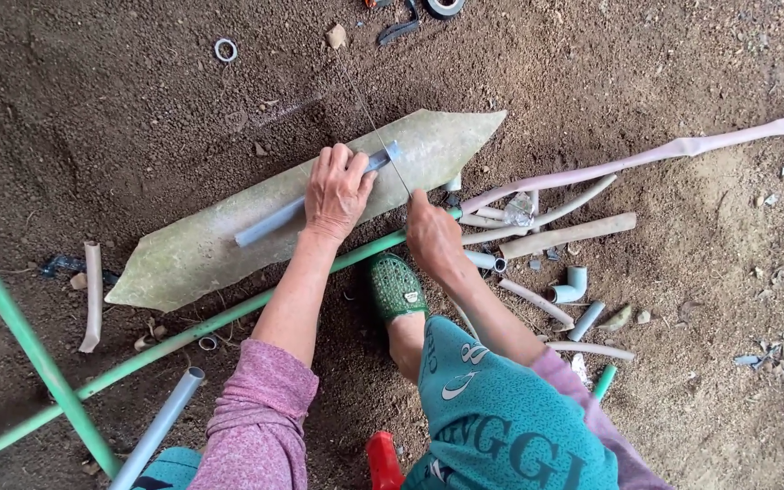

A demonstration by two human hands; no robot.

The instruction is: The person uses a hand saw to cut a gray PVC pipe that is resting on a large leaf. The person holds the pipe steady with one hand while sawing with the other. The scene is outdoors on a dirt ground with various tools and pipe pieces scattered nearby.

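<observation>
- Head view looks straight down at brown dirt, and I see two bare hands at work over a long flat board [229,240].
- I see the board lying slanted on the dirt; it is pale green-grey and comes to a point at each end.
- I see a grey pipe [269,222] lying along the board, touching it.
- I see my left hand [338,192] pressed down flat on top of the grey pipe, with the fingers close together and curled a little over it.
- I see my right hand [432,234] closed tight around the handle end of a thin saw blade [383,145], near the lower edge of the board.
- I see the thin blade crossing the grey pipe just past the left fingertips, near the pipe's short end.
- I see a foot in a green shoe [395,287] on the dirt between the two arms, just below a long green pipe [183,336].
- I see the long green pipe running under the left arm, beside the board.
- I see a heap of pipe pieces [546,240], some bent and some straight, to the right of the right hand.
- I see a small white ring [225,49] lying far up on the dirt, well apart from the board.
</observation>
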